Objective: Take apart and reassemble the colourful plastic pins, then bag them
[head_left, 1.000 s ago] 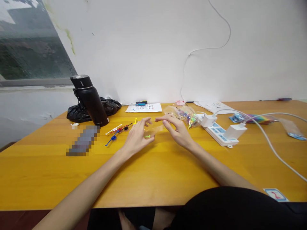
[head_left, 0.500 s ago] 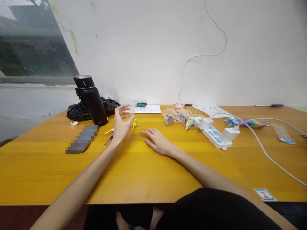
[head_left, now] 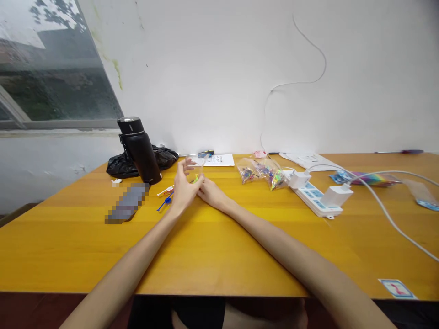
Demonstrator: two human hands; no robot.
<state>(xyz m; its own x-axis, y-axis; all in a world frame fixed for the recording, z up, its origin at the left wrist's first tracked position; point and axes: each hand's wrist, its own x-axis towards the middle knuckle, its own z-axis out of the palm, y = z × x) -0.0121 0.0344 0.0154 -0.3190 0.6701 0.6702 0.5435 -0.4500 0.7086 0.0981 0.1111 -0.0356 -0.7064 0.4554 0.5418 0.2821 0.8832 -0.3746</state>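
Observation:
My left hand (head_left: 183, 188) is raised a little above the yellow table (head_left: 219, 256) and pinches a small clear plastic bag (head_left: 196, 165) by its lower edge. My right hand (head_left: 211, 193) lies low on the table right beside it. Its fingers are drawn together, with the tips against the left palm near a small yellow-green piece (head_left: 195, 179). What the fingertips hold is hidden. Small blue (head_left: 164, 201) and red-and-white plastic pieces (head_left: 167, 190) lie just left of my left hand.
A black flask (head_left: 140, 150) and a black bag (head_left: 151, 160) stand at the back left, with a blurred flat object (head_left: 127, 208) in front. Clear bags of coloured pieces (head_left: 262, 170), a white power strip (head_left: 317, 193) with chargers and cables, and papers (head_left: 216, 159) lie to the right.
My left hand lifted the clear bag and carried it left. My right hand dropped flat to the table, then slid left until it met my left hand. The view shifted slightly.

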